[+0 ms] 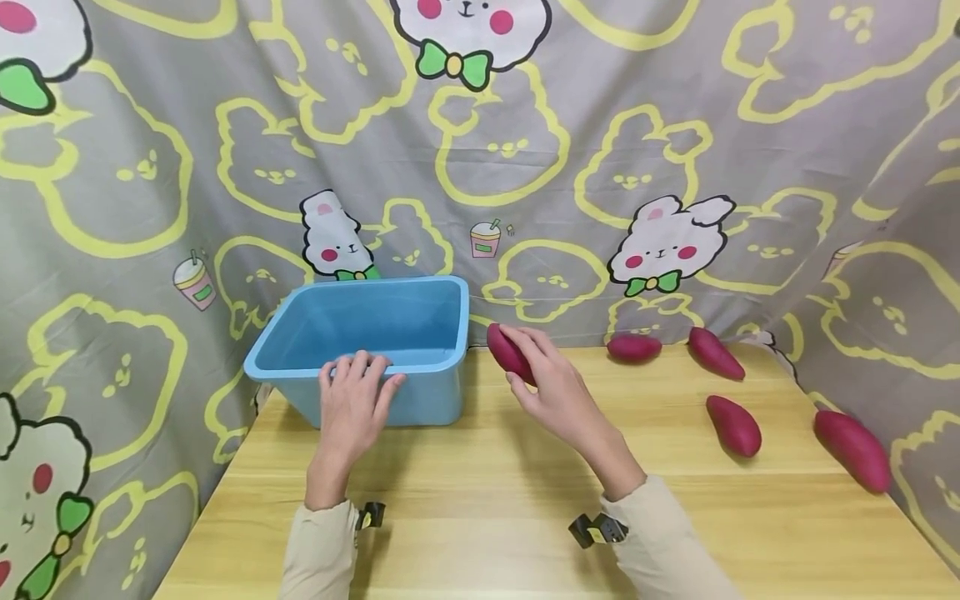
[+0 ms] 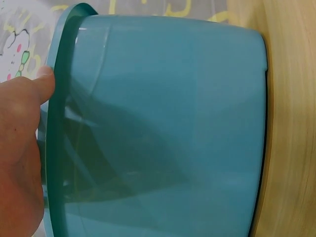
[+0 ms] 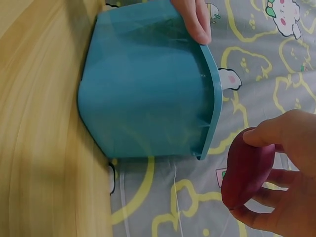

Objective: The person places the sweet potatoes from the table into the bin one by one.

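Around your work hangs a grey curtain (image 1: 525, 179) printed with yellow outlines and white cartoon animals. Below it spreads your wood-grain desk (image 1: 480, 517), with a blue bin (image 1: 420, 400) standing upright on its far left part. Two pale sleeves (image 1: 667, 542) reach in from your side. Your left hand (image 1: 352, 408) holds the bin's near rim — its grip is bent over the edge, fingertips to the inside, thumb against the rim. Your right hand (image 1: 555, 387) is to the right of the bin, its grip closed as far as a dark red sweet potato (image 1: 507, 354) allows, thumb on one side and fingers on the other. That held piece is off the desk, near the bin but apart from it.

Four more lie on the desk to your right: a long sweet potato (image 1: 852, 450) by the right edge, a tapered one (image 1: 735, 427) nearer you, and two along the back — a slanting one (image 1: 716, 353) and a shorter one (image 1: 633, 348). At your wrists sit small black devices (image 1: 597, 530).
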`<state>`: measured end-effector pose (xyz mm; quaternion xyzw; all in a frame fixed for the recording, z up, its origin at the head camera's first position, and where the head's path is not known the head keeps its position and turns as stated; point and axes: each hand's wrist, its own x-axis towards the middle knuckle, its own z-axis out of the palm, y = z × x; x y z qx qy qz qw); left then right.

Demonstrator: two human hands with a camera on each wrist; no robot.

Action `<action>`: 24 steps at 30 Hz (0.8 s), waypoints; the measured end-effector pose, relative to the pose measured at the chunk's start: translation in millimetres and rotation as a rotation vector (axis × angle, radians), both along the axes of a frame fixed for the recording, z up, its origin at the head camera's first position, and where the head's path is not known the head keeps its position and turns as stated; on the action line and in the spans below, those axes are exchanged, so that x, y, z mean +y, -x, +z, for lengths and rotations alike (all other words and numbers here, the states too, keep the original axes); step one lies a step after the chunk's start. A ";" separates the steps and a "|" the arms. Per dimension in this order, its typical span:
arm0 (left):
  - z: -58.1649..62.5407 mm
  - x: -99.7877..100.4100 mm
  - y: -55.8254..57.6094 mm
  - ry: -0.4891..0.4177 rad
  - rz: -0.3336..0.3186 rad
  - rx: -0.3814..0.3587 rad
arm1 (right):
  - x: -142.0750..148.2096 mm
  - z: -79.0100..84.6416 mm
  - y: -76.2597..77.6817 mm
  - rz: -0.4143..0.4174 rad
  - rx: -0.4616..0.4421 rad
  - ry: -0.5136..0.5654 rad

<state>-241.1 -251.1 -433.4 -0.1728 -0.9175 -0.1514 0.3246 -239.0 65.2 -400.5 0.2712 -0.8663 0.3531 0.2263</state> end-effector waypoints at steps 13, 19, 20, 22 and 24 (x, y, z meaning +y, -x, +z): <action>-2.0 1.7 -1.7 -0.011 0.015 -0.015 | -23.3 7.5 11.3 0.039 0.006 0.014; 0.8 1.8 0.2 -0.002 0.003 0.001 | -33.6 13.7 16.4 0.042 0.015 0.030; 0.9 2.0 0.1 -0.001 0.002 0.002 | -35.5 14.8 17.4 0.045 0.017 0.032; 1.3 1.6 0.1 0.001 0.003 0.001 | -40.2 17.7 19.0 0.048 0.024 0.037; 2.5 0.2 0.1 0.000 0.006 -0.003 | -45.9 21.1 20.8 0.052 0.024 0.040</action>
